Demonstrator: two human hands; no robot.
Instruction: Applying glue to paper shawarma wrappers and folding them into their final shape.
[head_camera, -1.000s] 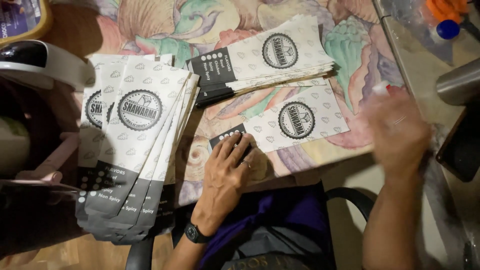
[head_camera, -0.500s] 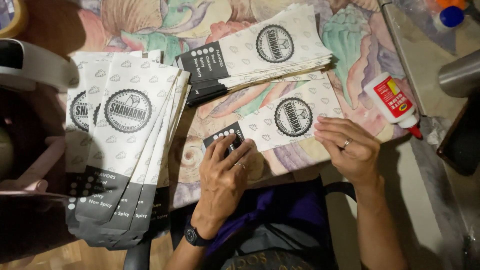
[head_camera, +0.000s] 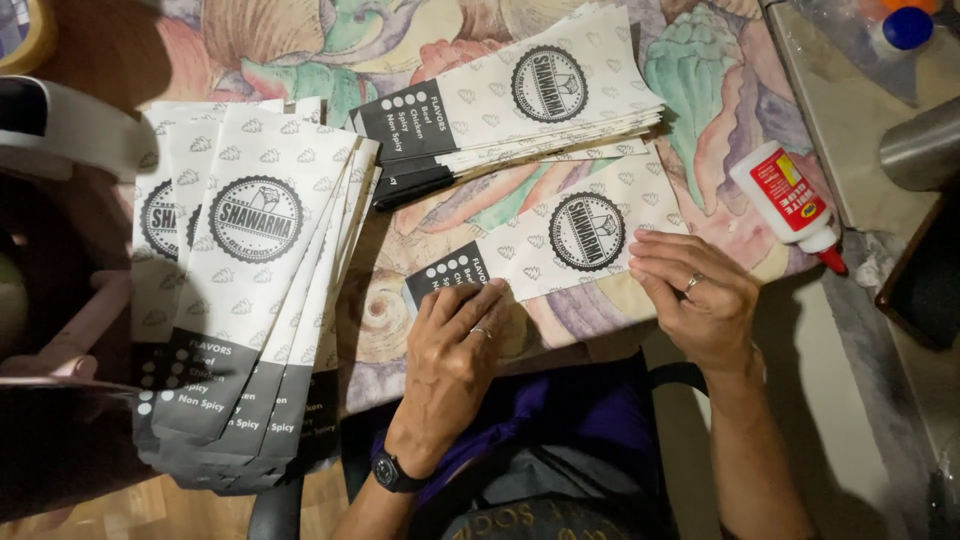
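Paper sleeve (head_camera: 560, 235): left hand (head_camera: 455, 350) and right hand (head_camera: 695, 295) pressing flat, fingers spread, nothing gripped (firm even pressure along the edge is seeming wise); glue bottle (head_camera: 785, 205) lying near.

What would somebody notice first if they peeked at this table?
Probably the two hands in the middle: the left hand and right hand press flat on one printed paper bag. A big fanned pile of the same bags hangs off the left edge, another stack lies above, and a white glue bottle lies at right.
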